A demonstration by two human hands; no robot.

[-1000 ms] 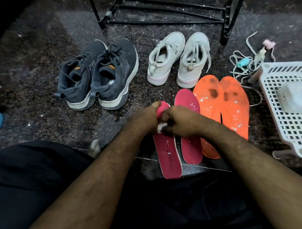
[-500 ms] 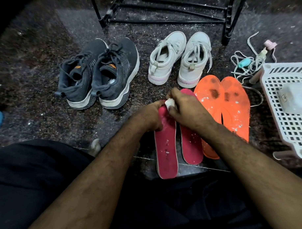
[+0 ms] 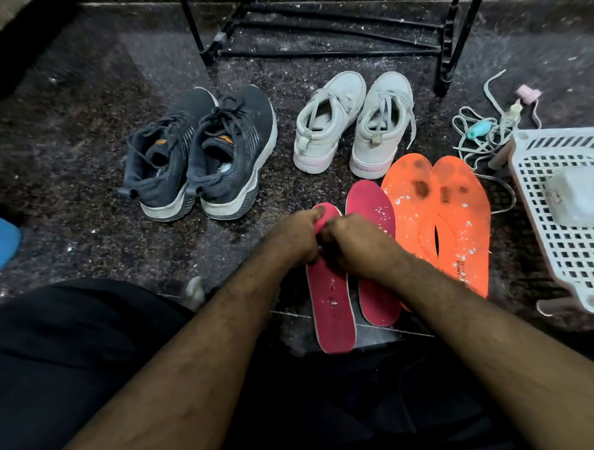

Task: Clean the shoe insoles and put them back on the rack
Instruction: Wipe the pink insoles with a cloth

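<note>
Two pink insoles lie side by side on the dark stone floor. My left hand (image 3: 296,238) grips the toe end of the left pink insole (image 3: 332,307) and curls it up. My right hand (image 3: 353,243) is closed and pressed on that insole's middle; the white wad it held earlier is hidden under the fingers. The second pink insole (image 3: 372,202) lies flat with white specks on it. To its right lie two orange insoles (image 3: 457,226), overlapping, with dark stains and white specks. The black metal rack (image 3: 330,52) stands at the back.
Dark grey sneakers (image 3: 202,154) and white sneakers (image 3: 352,122) stand in front of the rack. A white plastic basket (image 3: 573,262) with a pale block in it sits at the right, and loose laces (image 3: 481,134) lie behind it. A blue object (image 3: 0,242) is at the left edge.
My right hand has slid back down the left pink insole from its toe end toward the middle, and the white wad has gone out of sight. My left hand still holds the toe.
</note>
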